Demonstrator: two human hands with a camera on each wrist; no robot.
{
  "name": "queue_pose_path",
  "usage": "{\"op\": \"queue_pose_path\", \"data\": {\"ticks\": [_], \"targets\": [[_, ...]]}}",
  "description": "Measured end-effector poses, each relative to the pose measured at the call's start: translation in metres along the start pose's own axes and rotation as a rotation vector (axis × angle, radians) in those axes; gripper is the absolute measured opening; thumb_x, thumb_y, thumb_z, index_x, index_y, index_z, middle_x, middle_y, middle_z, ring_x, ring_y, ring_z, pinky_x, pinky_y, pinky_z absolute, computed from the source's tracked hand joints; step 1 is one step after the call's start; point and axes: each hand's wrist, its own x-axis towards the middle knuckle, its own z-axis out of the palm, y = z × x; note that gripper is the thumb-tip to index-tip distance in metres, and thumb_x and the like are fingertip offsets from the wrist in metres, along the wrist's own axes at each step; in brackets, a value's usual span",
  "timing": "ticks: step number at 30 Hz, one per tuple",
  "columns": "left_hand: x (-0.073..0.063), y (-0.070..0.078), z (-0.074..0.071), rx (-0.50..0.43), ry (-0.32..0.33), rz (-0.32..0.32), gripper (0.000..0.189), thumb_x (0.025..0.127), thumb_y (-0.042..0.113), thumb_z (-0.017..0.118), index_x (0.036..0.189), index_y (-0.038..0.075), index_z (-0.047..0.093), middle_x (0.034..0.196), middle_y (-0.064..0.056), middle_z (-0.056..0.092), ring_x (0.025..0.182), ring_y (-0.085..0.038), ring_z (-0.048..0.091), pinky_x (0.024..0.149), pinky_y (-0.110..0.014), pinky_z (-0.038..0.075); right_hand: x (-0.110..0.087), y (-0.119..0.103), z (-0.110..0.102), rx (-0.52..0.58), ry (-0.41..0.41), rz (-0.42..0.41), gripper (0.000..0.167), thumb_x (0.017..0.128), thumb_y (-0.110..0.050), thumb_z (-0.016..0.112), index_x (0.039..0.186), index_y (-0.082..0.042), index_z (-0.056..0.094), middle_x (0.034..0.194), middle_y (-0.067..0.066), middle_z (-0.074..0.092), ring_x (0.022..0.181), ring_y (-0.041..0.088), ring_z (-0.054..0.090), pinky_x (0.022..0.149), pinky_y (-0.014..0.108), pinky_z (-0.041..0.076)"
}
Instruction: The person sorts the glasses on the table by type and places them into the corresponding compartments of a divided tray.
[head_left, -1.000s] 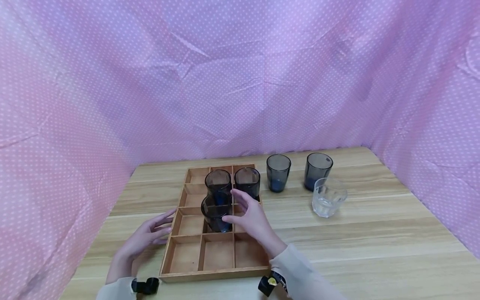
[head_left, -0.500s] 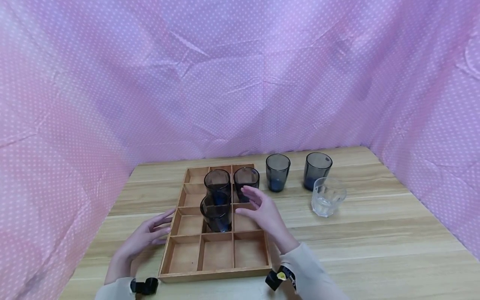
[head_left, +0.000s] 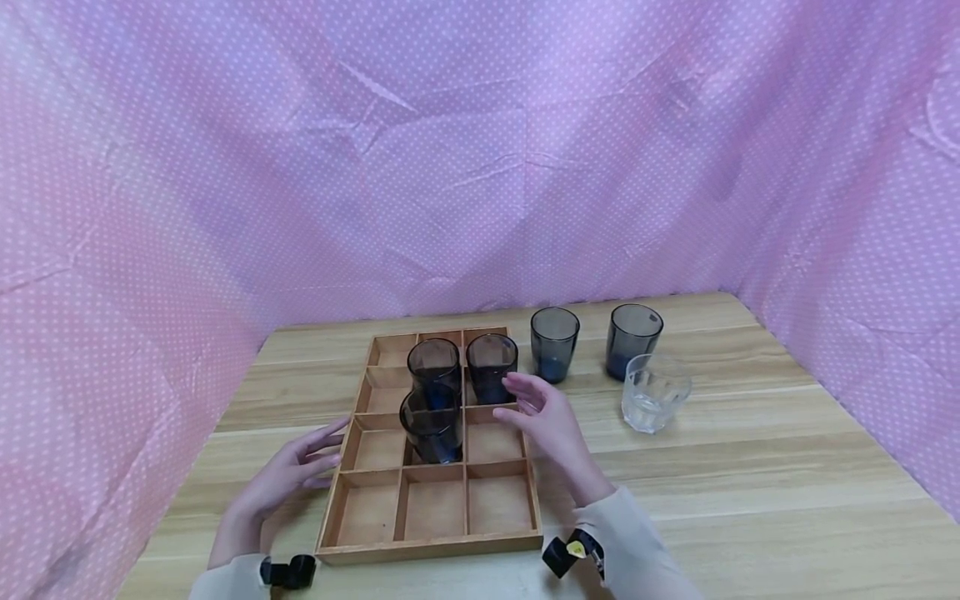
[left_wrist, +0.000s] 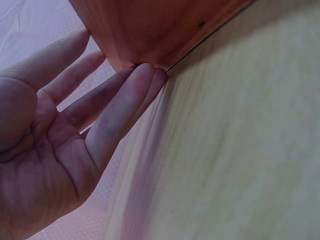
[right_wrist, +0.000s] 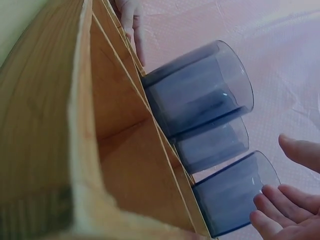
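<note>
A wooden compartment tray lies on the table with three dark tinted glasses upright in it. One glass stands in the middle column, a second glass right behind it, and a third glass in the right column. My left hand rests its fingertips against the tray's left side; the left wrist view shows the fingers fairly straight at the wooden wall. My right hand hovers over the tray's right edge, fingers loosely bent and holding nothing, close to the third glass.
Two more dark glasses, a nearer one and a farther one, stand on the table right of the tray. A clear faceted glass stands in front of the farther one. Pink dotted cloth hangs behind the table.
My right hand has let go of the front middle glass and moved right, away from it. The left hand stays at the tray's side, and the glasses stand where they were.
</note>
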Motion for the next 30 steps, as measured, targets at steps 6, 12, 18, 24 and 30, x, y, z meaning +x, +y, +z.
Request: {"op": "queue_pose_path", "data": {"ticks": [6,12,18,24,30], "targets": [[0.000,-0.001,-0.001,-0.004,-0.010,0.008,0.064,0.100,0.017,0.053,0.153,0.003,0.021,0.147,-0.040,0.027,0.120,-0.015,0.054,0.089,-0.034,0.057,0.000,0.003,-0.012,-0.028,0.034,0.006,0.054,0.082,-0.004,0.075,0.131,0.002,0.055,0.133,0.020,0.060,0.126,0.031,0.055,0.108,0.039,0.043],[-0.001,-0.002,-0.002,-0.009,-0.017,0.004,0.064,0.100,0.017,0.053,0.153,0.004,0.020,0.147,-0.040,0.027,0.123,-0.024,0.053,0.089,-0.035,0.057,-0.002,0.007,-0.028,-0.070,0.078,0.025,0.055,0.083,-0.005,0.075,0.133,0.002,0.053,0.135,0.022,0.058,0.129,0.031,0.052,0.110,0.038,0.041],[0.000,-0.002,-0.002,-0.004,-0.009,-0.006,0.065,0.099,0.017,0.054,0.154,0.005,0.021,0.147,-0.039,0.028,0.125,-0.031,0.051,0.089,-0.035,0.057,-0.006,0.010,-0.045,-0.095,0.122,0.023,0.056,0.083,-0.003,0.073,0.134,0.003,0.051,0.136,0.023,0.057,0.131,0.032,0.050,0.113,0.039,0.038],[0.001,-0.003,-0.003,-0.017,-0.017,-0.004,0.065,0.099,0.018,0.054,0.154,0.005,0.021,0.148,-0.039,0.027,0.116,-0.007,0.056,0.089,-0.035,0.057,-0.008,0.014,-0.057,-0.176,0.147,0.022,0.058,0.083,-0.003,0.074,0.135,0.004,0.049,0.138,0.022,0.055,0.132,0.033,0.048,0.113,0.040,0.037],[0.003,-0.003,-0.003,-0.022,-0.028,0.002,0.065,0.100,0.017,0.053,0.154,0.004,0.019,0.148,-0.040,0.026,0.111,0.002,0.056,0.089,-0.034,0.057,-0.013,0.011,-0.070,-0.226,0.183,0.018,0.058,0.082,-0.004,0.075,0.134,0.004,0.051,0.137,0.022,0.055,0.132,0.032,0.049,0.114,0.038,0.037]]}}
